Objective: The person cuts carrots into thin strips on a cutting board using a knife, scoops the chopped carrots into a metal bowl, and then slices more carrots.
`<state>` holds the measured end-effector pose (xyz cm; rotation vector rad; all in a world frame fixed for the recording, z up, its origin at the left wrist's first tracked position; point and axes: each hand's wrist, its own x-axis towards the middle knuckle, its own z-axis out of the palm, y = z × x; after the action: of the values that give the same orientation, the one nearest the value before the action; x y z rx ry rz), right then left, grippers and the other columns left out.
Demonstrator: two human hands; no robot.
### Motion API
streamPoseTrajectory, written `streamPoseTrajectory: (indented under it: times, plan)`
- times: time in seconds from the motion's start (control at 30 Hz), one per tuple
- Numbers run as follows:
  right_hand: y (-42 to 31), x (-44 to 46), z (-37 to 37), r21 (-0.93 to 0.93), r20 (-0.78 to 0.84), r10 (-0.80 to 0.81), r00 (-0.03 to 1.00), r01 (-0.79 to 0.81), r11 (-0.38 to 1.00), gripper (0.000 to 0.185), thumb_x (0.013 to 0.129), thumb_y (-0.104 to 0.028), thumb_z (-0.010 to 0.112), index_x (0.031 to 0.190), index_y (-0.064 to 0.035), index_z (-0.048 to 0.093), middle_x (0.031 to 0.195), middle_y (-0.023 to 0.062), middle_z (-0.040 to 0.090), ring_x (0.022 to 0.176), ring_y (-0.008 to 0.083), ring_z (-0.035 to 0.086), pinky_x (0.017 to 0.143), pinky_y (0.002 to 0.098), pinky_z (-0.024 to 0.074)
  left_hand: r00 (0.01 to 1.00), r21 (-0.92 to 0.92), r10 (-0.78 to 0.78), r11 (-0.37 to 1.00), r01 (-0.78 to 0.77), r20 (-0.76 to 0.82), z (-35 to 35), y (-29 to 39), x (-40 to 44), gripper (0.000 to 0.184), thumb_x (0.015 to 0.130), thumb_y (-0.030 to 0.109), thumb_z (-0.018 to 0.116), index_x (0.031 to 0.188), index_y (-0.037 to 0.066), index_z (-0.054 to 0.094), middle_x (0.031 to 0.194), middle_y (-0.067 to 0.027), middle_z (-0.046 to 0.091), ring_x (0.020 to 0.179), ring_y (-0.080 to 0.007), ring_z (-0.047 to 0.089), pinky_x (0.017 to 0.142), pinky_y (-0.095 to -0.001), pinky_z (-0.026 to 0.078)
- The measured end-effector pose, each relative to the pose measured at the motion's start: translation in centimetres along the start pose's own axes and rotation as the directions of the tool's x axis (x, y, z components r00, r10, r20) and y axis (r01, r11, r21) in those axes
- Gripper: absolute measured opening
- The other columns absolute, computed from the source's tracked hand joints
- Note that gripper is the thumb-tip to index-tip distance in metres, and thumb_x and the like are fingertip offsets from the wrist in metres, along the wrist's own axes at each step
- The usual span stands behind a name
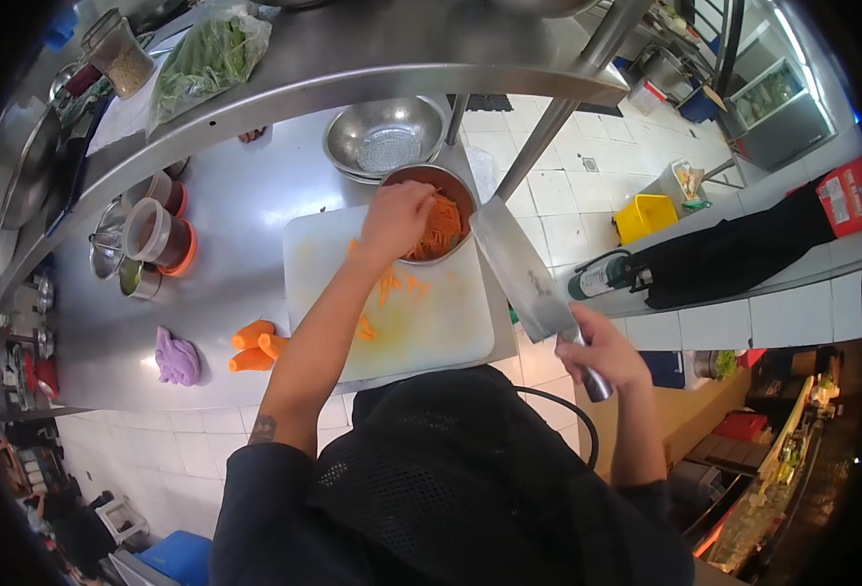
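Observation:
My left hand (pixel 400 217) reaches over the near-left rim of a round metal bowl (pixel 469 200), fingers curled downward. Whatever lies under those fingers is hidden. Orange carrot strips (pixel 442 227) fill part of this bowl, and more loose carrot strips (pixel 410 285) lie on the white cutting board (pixel 431 332), which is stained yellow. Off the board's right side, my right hand (pixel 602 354) grips the handle of a cleaver (pixel 521 269). Its broad blade points up and left, close to the bowl. Several peeled carrot pieces (pixel 252 344) sit left of the board.
Nested steel bowls (pixel 343 146) stand behind the board. A purple cloth (pixel 175 357) lies on the steel table (pixel 236 225), with plastic tubs (pixel 150 232) farther left. A metal shelf (pixel 372 83) crosses overhead, held by a post (pixel 538 151). A yellow bucket (pixel 643 219) stands on the floor.

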<state>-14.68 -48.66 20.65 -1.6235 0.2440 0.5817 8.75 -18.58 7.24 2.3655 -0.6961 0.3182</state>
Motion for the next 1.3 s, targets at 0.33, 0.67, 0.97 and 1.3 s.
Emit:
streamPoseTrajectory:
  times: [0.33, 0.67, 0.97, 1.3]
  plan:
    - [11.4, 1.8, 5.3, -0.872, -0.149, -0.321, 0.935, 0.028, 0.488, 0.046, 0.090, -0.007, 0.064, 0.136, -0.0090, 0.059, 0.110, 0.0196, 0.071, 0.087, 0.0421, 0.070, 0.077, 0.0497, 0.0569, 0.950, 0.176, -0.308, 0.934, 0.311, -0.043, 2.3, -5.4, -12.3, 0.037, 0.100, 0.031, 0.059, 0.130, 0.011, 0.068, 0.134, -0.0100, 0.060, 0.124, -0.0323, 0.053, 0.103, -0.0495, 0.041]
    - [12.7, 5.3, 11.4, -0.868, 0.043, -0.314, 0.948, 0.191, 0.458, 0.048, 0.095, -0.009, 0.058, 0.143, -0.0088, 0.053, 0.106, 0.0216, 0.068, 0.087, 0.0444, 0.069, 0.076, 0.0532, 0.0568, 0.872, -0.239, -0.401, 0.909, 0.341, -0.281, -0.8, -4.1, -20.9, 0.039, 0.092, 0.009, 0.061, 0.130, 0.001, 0.065, 0.132, -0.0188, 0.061, 0.120, -0.0389, 0.055, 0.106, -0.0508, 0.043]
    - [11.7, 11.8, 12.4, -0.886, 0.066, -0.418, 0.906, 0.246, 0.394, 0.044, 0.095, -0.008, 0.058, 0.139, -0.0089, 0.059, 0.101, 0.0204, 0.068, 0.088, 0.0427, 0.069, 0.077, 0.0546, 0.0554, 0.851, -0.133, -0.524, 0.846, 0.516, -0.040, 0.7, 1.0, -24.3, 0.057, 0.088, -0.002, 0.062, 0.143, -0.006, 0.050, 0.135, -0.0253, 0.050, 0.119, -0.0435, 0.053, 0.106, -0.0494, 0.046]
    - [15.3, 5.3, 8.1, -0.256, 0.082, 0.102, 0.991, -0.078, 0.964, 0.026, 0.106, -0.021, 0.060, 0.127, -0.0052, 0.063, 0.073, 0.0081, 0.063, 0.057, 0.0188, 0.063, 0.056, 0.0328, 0.0516, 0.934, -0.027, -0.341, 0.938, 0.346, 0.105, -2.1, 4.1, -23.9, 0.081, 0.088, 0.026, 0.080, 0.156, 0.005, 0.041, 0.154, -0.0205, 0.042, 0.141, -0.0404, 0.043, 0.116, -0.0526, 0.035]
